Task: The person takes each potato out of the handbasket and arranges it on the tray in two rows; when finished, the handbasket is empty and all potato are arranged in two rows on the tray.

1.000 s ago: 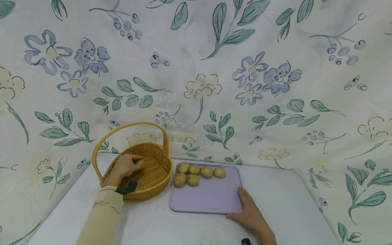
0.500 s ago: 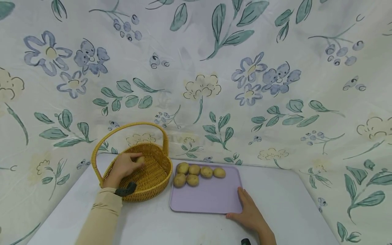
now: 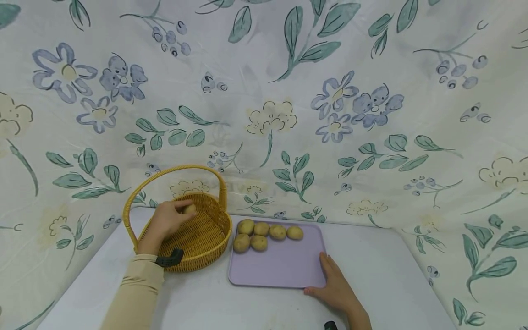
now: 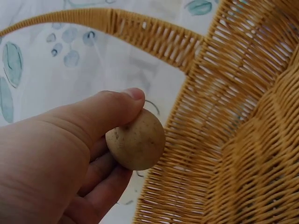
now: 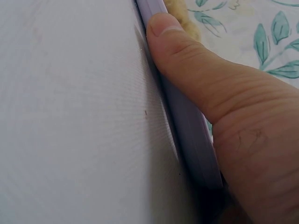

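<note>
My left hand pinches a potato between thumb and fingers. In the head view it hovers over the inside of a yellow wicker basket with a tall arched handle. The left wrist view has the potato beside the basket's woven wall. On the right, my right hand spans the near right corner of a lilac tray, fingers straight along its side and thumb against its front edge. Several potatoes lie on the tray, four across the back and two before them.
Basket and tray stand side by side on a white table, with the basket at the left. Behind them hangs a floral cloth. The basket's handle arches above the left forearm.
My left hand has risen a little and shifted toward the back of the basket, lifting the potato with it. The right hand and the tray stay where they were.
</note>
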A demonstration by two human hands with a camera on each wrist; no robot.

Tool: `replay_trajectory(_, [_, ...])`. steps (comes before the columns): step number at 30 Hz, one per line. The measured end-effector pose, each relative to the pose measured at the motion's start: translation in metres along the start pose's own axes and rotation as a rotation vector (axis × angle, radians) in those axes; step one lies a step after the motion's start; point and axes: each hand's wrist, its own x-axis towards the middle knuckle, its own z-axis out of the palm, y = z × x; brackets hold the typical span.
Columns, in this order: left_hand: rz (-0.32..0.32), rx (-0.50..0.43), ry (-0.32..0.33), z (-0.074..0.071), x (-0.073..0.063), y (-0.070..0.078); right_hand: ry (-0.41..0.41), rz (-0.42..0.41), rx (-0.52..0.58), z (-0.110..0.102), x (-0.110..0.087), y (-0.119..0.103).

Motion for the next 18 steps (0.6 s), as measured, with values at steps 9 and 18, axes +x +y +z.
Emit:
replay_trajectory(9, [0.035,-0.014,0.024,-0.007,-0.010,0.014,-0.007,0.014,-0.012,0.001,0.001,0.000])
replay_trajectory(18, [0.106,-0.030,0.065,-0.010,-0.020,0.030,-0.004,0.018,-0.017,0.000,0.000,-0.002])
